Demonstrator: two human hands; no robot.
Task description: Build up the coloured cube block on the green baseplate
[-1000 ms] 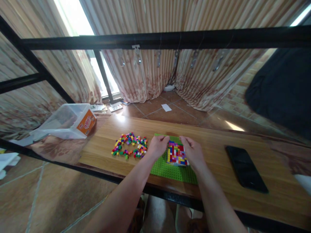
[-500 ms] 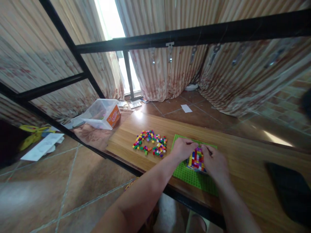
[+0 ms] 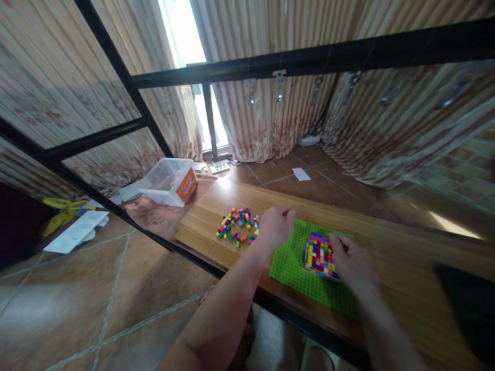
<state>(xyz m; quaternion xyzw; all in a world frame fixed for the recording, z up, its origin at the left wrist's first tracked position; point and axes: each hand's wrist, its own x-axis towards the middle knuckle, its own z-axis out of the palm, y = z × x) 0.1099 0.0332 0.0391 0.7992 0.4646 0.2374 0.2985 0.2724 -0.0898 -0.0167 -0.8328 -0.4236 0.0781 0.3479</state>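
Observation:
A multicoloured block of toy building bricks stands on a green studded baseplate. My right hand is at the block's right side, fingers curled together by its far right corner; whatever they may pinch is hidden. Between the baseplate and the loose bricks, my left hand hovers over the table with its fingers bent inward. I cannot make out anything in it. The left forearm and hand cover the right part of the loose bricks, which lie in a rough ring.
Under everything is a long wooden table. A clear plastic box with an orange label stands beyond its left end. A dark flat object lies at the right. A black metal bar crosses ahead, before curtains.
My left hand has left the brick block and moved left toward the loose bricks. The right hand stays beside the block. The whole view has shifted slightly.

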